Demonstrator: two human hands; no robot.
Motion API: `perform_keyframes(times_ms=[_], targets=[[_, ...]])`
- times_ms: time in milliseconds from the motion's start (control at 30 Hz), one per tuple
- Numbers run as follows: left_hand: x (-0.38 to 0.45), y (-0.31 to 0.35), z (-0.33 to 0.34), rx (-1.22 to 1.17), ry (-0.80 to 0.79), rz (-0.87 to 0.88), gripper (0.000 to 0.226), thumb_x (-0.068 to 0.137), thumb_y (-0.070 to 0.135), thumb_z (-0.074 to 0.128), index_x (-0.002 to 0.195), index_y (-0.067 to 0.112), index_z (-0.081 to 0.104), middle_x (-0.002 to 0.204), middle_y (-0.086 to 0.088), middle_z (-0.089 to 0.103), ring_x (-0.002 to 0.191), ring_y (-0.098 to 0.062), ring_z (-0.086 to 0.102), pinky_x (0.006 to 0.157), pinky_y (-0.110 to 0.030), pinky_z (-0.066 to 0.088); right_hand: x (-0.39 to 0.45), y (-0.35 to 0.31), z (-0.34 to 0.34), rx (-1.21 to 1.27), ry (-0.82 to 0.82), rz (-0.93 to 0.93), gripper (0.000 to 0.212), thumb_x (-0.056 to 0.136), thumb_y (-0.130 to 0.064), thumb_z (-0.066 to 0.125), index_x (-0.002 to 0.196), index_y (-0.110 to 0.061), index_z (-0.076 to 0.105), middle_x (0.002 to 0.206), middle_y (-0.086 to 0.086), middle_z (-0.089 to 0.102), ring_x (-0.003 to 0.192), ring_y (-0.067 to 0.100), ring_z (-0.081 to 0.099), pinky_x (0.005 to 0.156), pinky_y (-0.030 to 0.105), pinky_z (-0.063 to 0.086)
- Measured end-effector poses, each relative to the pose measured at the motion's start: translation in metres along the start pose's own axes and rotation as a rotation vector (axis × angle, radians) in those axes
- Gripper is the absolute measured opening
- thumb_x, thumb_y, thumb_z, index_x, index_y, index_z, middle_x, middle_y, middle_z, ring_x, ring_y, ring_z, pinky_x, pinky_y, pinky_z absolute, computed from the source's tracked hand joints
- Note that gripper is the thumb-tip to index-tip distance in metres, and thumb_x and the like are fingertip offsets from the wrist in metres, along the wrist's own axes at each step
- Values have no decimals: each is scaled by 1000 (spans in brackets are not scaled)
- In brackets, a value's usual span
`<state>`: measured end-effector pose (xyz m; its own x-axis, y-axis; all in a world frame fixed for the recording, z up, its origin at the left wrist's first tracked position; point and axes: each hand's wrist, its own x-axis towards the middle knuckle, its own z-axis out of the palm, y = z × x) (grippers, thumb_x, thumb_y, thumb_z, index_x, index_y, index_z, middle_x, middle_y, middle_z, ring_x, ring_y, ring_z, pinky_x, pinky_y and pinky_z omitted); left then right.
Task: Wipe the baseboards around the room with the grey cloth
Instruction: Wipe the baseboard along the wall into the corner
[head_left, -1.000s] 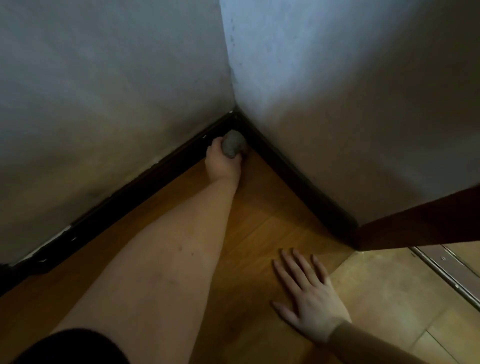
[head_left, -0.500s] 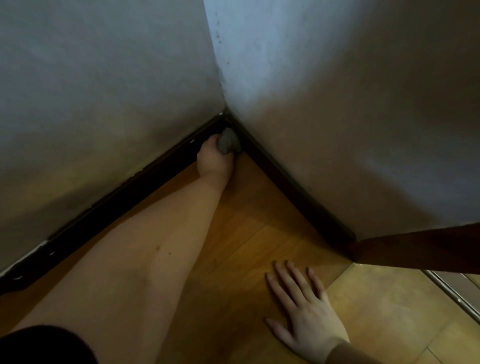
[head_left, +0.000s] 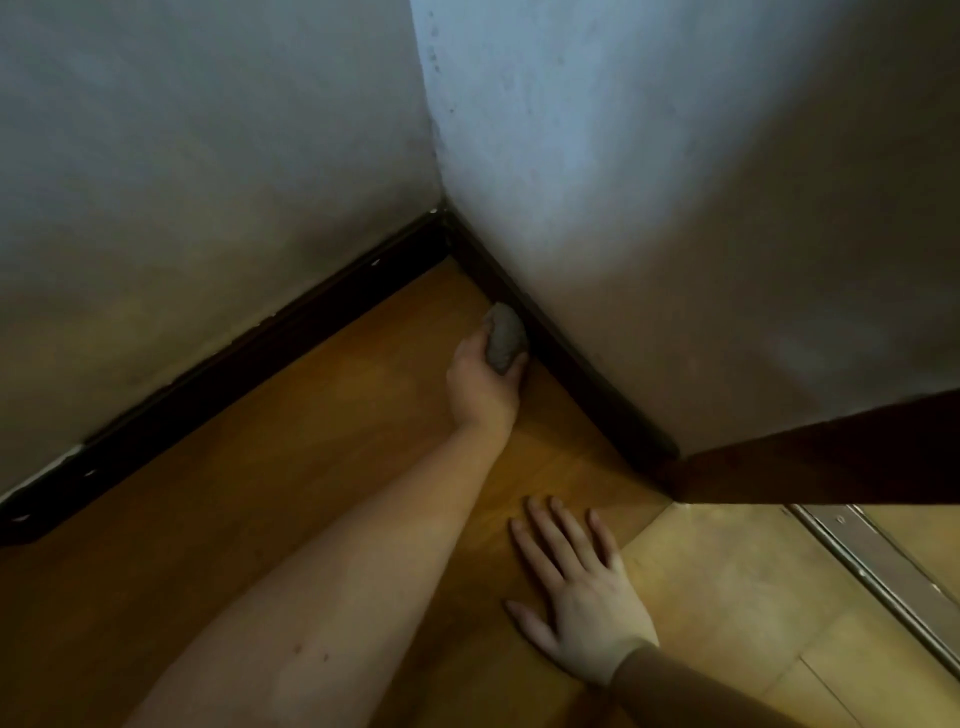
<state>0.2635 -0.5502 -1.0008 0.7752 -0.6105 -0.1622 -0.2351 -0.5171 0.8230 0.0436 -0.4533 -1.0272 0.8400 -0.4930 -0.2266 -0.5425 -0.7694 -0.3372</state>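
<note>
Grey cloth (head_left: 503, 345) balled in L hand (head_left: 483, 384), against R baseboard (head_left: 582, 374)

grey cloth (head_left: 503, 343), near-black baseboard (head_left: 582, 374), honey-orange wood floor (head_left: 322, 431), off-white blotchy walls (head_left: 208, 182), dark reddish-brown door (head_left: 831, 457), brown sleeve (head_left: 675, 686).
</note>
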Motion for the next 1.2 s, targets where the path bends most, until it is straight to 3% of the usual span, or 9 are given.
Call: perform_keyframes(times_ms=[167,433,533,600,700,800,900,1100,1200], targets=[[-48,-1,3,23,-96,91,49,78,12,81,125,6,66,121,-13,67,112,-28,61,92,-23,40,0,1,-1,-7,-15,14,80,92,-74,34,158,-32,15,164,-2,18,152,21,5,119,50,2],[-94,3,8,94,-354,80,39,77,28,82,113,18,69,109,-2,71,102,-18,65,81,-25,45,-6,2,-3,-45,-62,36,69,93,-72,33,147,-29,40,149,3,48,145,26,31,117,53,6],[-99,1,6,115,-400,104,44,76,29,83,115,16,69,109,-5,72,102,-21,65,84,-25,46,-5,0,-3,-64,-53,29,67,94,-70,32,145,-28,43,146,4,51,143,28,36,117,53,7],[-97,2,1,148,-424,135,48,76,28,83,120,15,68,115,-6,71,107,-21,64,85,-22,43,-5,-2,-2,-68,-31,23,68,94,-69,32,148,-29,37,151,4,45,145,26,30,118,51,4],[-88,6,-8,182,-452,171,51,78,26,83,124,16,66,121,-3,68,111,-18,62,90,-21,42,-6,3,0,-74,-14,22,71,95,-68,28,156,-32,18,162,0,23,151,20,6,119,46,-10],[-84,10,-22,214,-436,225,50,79,26,82,125,16,65,123,-3,66,112,-17,60,90,-20,40,-9,3,-2,-63,-27,12,71,98,-67,21,158,-34,5,165,-5,3,151,15,-10,120,45,-12],[-81,11,-33,220,-399,250,50,78,23,82,124,14,65,123,-6,64,111,-21,59,87,-20,38,-33,5,-2,7,-35,4,67,100,-65,19,157,-36,-1,165,-10,-3,151,10,-11,122,41,-7],[-59,3,-48,183,-198,150,55,75,17,84,126,10,65,120,-11,67,110,-26,62,84,-21,39,-102,11,14,-27,-45,154,74,97,-70,30,158,-31,13,163,-4,18,150,19,19,117,46,8],[-42,0,-52,146,-100,71,58,75,22,83,129,15,63,120,-10,69,110,-26,63,94,-30,48,-97,19,10,-56,-31,128,74,96,-69,31,158,-32,13,163,-5,15,151,17,14,120,46,0]])
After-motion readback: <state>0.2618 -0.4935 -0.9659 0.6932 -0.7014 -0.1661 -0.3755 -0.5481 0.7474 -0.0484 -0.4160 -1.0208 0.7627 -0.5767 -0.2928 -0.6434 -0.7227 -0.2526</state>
